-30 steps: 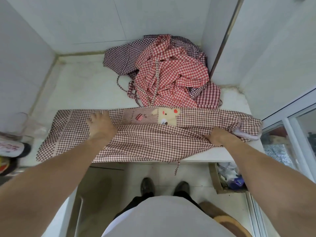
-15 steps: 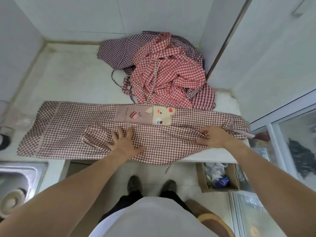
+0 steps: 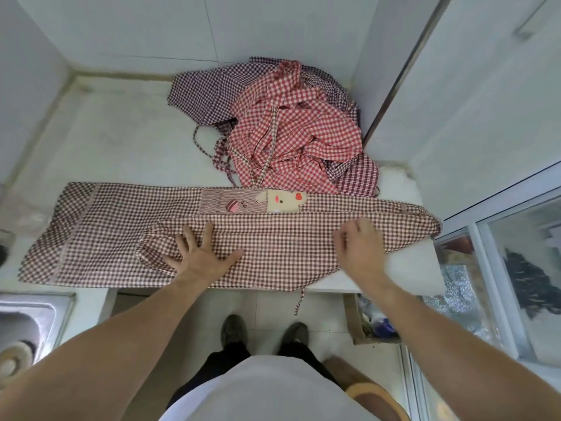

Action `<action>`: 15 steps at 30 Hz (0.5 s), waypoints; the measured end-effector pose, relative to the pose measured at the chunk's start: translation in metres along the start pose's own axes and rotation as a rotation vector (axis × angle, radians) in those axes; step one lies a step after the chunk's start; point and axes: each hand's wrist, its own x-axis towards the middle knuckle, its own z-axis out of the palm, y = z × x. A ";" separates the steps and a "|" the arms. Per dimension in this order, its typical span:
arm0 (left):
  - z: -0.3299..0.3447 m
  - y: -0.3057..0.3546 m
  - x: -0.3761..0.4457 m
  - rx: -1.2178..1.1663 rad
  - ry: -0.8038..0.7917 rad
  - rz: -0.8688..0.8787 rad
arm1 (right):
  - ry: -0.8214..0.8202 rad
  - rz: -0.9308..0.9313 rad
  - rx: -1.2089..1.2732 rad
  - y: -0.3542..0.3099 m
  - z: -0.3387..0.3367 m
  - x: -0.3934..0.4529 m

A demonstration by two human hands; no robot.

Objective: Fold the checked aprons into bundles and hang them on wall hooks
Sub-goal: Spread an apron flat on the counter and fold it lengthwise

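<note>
Both our hands lie on the brown apron (image 3: 121,238) spread lengthwise along the front of the counter (image 3: 127,141). Our left hand (image 3: 202,256) presses flat on it with fingers spread wide and straight, holding nothing, just left of the middle and over a folded flap of cloth. Our right hand (image 3: 361,247) sits on the cloth further right; it is blurred, the fingers look loosely bent, and we cannot tell whether they pinch the fabric or only rest on it.

Nearest us we see our shoes (image 3: 233,329) on the tiled floor, a cardboard box (image 3: 353,317) of odds and ends under the counter's right end, and a steel sink (image 3: 33,320) at the lower left. A tie (image 3: 300,302) of the apron hangs over the counter's front edge.

The apron's front edge runs along the counter's edge, and its right end droops off the corner. A pocket patch (image 3: 255,202) with a cake and a bear face sits at its far edge, near the middle.

Beyond it, touching that far edge, we have a heap of unfolded aprons in the back right corner: a red apron (image 3: 297,138) crumpled on top and a purple apron (image 3: 203,92) beneath it, spreading left, with ties trailing on the counter. White tiled wall (image 3: 151,31) closes the back.
</note>
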 end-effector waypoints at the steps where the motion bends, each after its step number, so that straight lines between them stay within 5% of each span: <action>1: 0.000 0.000 0.002 -0.003 0.002 -0.003 | -0.045 0.013 0.032 -0.008 0.009 -0.014; 8: -0.007 -0.008 0.018 -0.041 0.046 -0.024 | -0.401 0.144 -0.022 0.018 0.028 -0.016; 15: -0.013 -0.015 0.029 -0.047 0.046 -0.023 | -0.516 0.168 -0.150 0.076 0.008 0.032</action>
